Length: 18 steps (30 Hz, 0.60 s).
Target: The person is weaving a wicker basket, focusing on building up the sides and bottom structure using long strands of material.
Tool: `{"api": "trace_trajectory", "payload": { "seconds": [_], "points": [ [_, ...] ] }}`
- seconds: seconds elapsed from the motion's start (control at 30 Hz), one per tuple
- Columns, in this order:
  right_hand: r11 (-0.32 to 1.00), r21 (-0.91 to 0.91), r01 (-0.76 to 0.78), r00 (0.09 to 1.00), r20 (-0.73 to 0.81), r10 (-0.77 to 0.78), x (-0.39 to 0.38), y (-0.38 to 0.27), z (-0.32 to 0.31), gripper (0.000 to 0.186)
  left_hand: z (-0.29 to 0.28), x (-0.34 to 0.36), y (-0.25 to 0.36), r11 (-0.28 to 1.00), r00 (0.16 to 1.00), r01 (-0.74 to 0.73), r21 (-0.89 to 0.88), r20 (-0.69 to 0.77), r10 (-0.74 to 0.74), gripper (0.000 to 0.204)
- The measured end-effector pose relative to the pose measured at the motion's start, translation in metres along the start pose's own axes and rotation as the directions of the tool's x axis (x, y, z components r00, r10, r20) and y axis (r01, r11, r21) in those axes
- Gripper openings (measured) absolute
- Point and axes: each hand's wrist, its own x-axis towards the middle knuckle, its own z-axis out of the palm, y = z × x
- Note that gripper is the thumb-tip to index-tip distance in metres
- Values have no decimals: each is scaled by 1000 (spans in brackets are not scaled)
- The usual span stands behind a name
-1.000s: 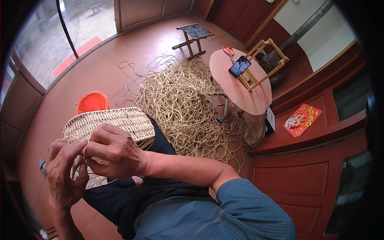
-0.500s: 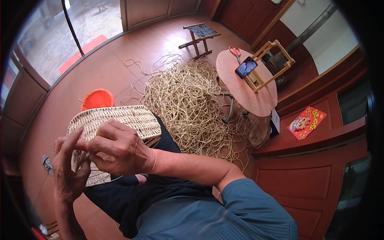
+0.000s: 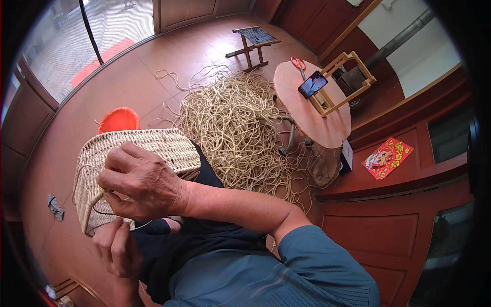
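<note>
A pale woven basket [image 3: 153, 146] lies tilted across my lap. My right hand [image 3: 143, 179] is closed over its near left part, thumb and fingers pinched together on a pale cord [image 3: 90, 212]. From those fingertips the cord curves down along the basket's left side. Just below, my left hand [image 3: 118, 251] is closed, its fingers curled and pressed together under the right hand. What the left fingers hold is too small to make out. A thin strand runs close to both hands.
A big heap of loose cord [image 3: 230, 128] covers the floor ahead. To its right, a round table [image 3: 327, 130] bears red-handled scissors [image 3: 298, 64], a phone [image 3: 312, 85] and a wooden frame [image 3: 353, 94]. Beyond stands a folding stool [image 3: 253, 43]; an orange container [image 3: 119, 120] is behind the basket.
My left hand has moved down and closed from a more open pose. My right hand has shifted slightly left and down, and the curved pale cord now shows beneath its fingertips.
</note>
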Motion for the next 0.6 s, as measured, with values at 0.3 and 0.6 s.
{"api": "trace_trajectory", "payload": {
  "seconds": [0.3,0.6],
  "points": [
    [1000,15,3,999,32,-3,4,2,3,18,57,5,7,17,569,483,-875,299,-766,43],
    [998,54,-20,999,31,18,4,6,2,16,82,3,-21,-483,558,39,-875,420,-716,48]
  ]
}}
